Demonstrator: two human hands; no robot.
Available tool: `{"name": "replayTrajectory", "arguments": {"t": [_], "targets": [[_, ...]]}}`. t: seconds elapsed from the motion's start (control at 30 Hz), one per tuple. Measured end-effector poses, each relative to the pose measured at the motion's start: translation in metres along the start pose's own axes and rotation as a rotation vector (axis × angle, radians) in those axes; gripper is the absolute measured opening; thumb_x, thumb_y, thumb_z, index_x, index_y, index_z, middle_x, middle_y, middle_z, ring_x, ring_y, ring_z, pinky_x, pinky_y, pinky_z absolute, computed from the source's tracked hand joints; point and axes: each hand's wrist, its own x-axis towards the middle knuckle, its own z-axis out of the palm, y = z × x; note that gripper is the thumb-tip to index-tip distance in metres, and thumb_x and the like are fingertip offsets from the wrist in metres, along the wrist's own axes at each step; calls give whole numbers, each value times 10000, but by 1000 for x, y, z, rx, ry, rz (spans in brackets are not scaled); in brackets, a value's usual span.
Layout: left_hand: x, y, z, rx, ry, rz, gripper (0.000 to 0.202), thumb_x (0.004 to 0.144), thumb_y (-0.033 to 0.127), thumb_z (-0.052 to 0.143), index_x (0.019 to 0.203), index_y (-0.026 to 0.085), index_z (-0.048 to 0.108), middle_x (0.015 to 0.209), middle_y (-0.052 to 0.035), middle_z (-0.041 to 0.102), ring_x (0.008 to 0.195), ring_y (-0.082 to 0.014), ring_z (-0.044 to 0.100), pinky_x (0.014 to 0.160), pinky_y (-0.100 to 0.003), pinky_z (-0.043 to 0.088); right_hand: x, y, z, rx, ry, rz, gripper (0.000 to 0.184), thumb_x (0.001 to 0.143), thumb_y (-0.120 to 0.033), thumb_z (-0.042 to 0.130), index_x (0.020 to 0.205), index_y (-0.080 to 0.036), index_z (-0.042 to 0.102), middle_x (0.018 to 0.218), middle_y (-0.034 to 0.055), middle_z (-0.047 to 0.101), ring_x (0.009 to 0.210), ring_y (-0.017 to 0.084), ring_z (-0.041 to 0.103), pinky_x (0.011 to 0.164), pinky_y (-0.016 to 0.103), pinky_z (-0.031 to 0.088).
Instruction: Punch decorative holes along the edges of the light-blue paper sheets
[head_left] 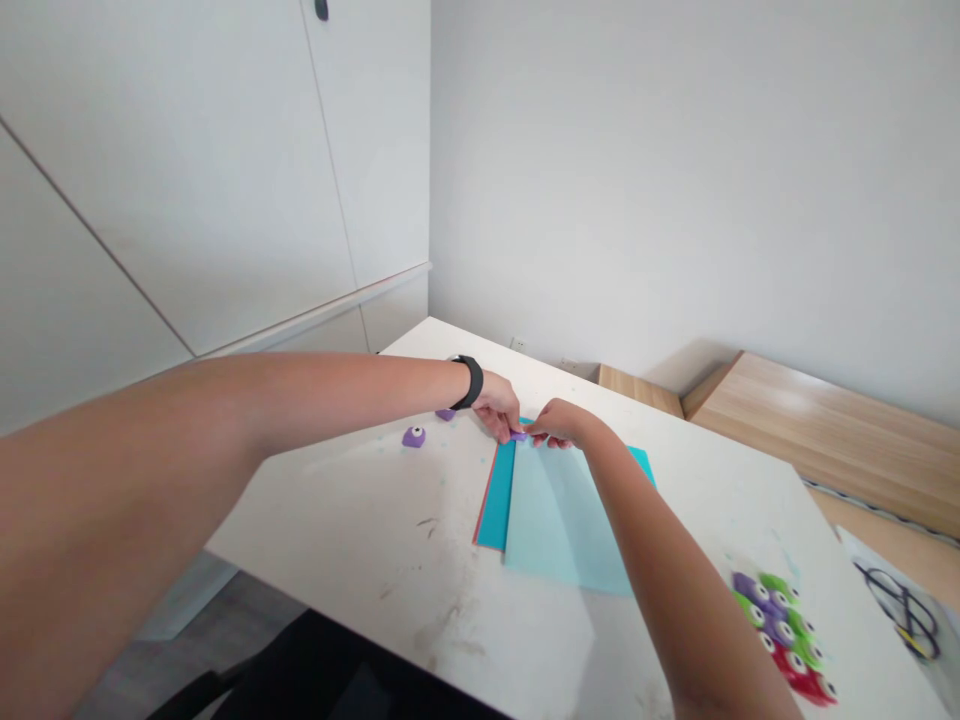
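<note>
At the far edge of a light blue sheet (559,520), my left hand (499,403) pinches a small purple clip (518,435). It looks like the other eyed clips on the table. My right hand (559,424) meets it from the right, fingers curled and closed, its fingertips at the clip's right end. Under the light blue sheet lies a darker blue folder or sheet (495,505) with a red edge along its left side. Two more purple clips lie left of the sheets: one with an eye (414,436), the other (445,414) partly hidden by my left wrist.
A white table (360,530) with dark smudges holds everything. Several purple, green and red eyed clips (784,635) are bunched at right. Beyond them lie black-handled scissors (904,610). White cabinets (225,180) stand at left, wooden furniture (832,420) at back right.
</note>
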Motion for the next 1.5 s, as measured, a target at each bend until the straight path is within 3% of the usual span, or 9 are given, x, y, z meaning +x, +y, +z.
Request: {"name": "replayTrajectory", "arguments": {"t": [0.27, 0.43, 0.6, 0.77, 1.07, 1.27, 1.4, 1.5], "targets": [[4, 8, 0, 36, 3, -26, 97, 678, 165, 765, 629, 127, 691, 740, -157, 745, 827, -231, 735, 620, -208, 593, 2, 8, 0, 29, -16, -7, 245, 776, -324, 705, 611, -145, 675, 556, 44, 638, 425, 97, 475, 392, 206, 315], [9, 10, -4, 53, -15, -71, 64, 689, 157, 761, 675, 126, 706, 815, -145, 762, 799, -196, 736, 616, -169, 584, 4, 11, 5, 96, -9, 9, 242, 778, -307, 720, 625, -140, 635, 558, 27, 631, 417, 86, 470, 382, 200, 307], [13, 16, 0, 87, 1, -105, 42, 715, 104, 722, 687, 110, 690, 771, -139, 756, 760, -176, 733, 581, -142, 570, 0, 7, 8, 177, -26, 30, 257, 821, -271, 695, 629, -136, 591, 530, 11, 605, 403, 78, 468, 372, 193, 314], [14, 21, 4, 106, 32, -108, 77, 688, 63, 725, 651, 97, 667, 755, -164, 749, 766, -202, 734, 605, -173, 579, -6, 4, 13, 223, -5, 36, 266, 849, -253, 654, 620, -132, 590, 479, 1, 568, 393, 86, 470, 370, 198, 343], [12, 19, -4, 82, -2, -82, 111, 623, 82, 783, 614, 106, 675, 723, -156, 741, 716, -213, 724, 588, -210, 572, -2, 11, 17, 294, 5, 2, 270, 843, -273, 652, 615, -135, 608, 494, 18, 604, 380, 87, 466, 354, 206, 326], [7, 18, 0, 91, -4, -48, 188, 584, 135, 833, 555, 111, 649, 663, -134, 723, 677, -200, 706, 573, -215, 551, -2, 9, 17, 308, 22, 19, 283, 849, -246, 647, 593, -135, 599, 456, 16, 580, 343, 94, 460, 337, 206, 340], [-5, 10, -3, 112, 11, 34, 257, 588, 279, 867, 583, 116, 668, 685, -108, 731, 691, -188, 699, 627, -239, 551, -3, 10, 12, 335, -13, 56, 248, 839, -275, 685, 656, -118, 625, 561, 58, 653, 393, 126, 561, 392, 231, 481], [-15, 0, -4, 145, 86, 123, 323, 606, 399, 853, 704, 128, 708, 737, -83, 741, 722, -189, 693, 661, -258, 536, -3, 11, 11, 365, -13, 65, 195, 835, -265, 702, 737, -122, 613, 648, 70, 688, 442, 146, 621, 454, 263, 558]]}}
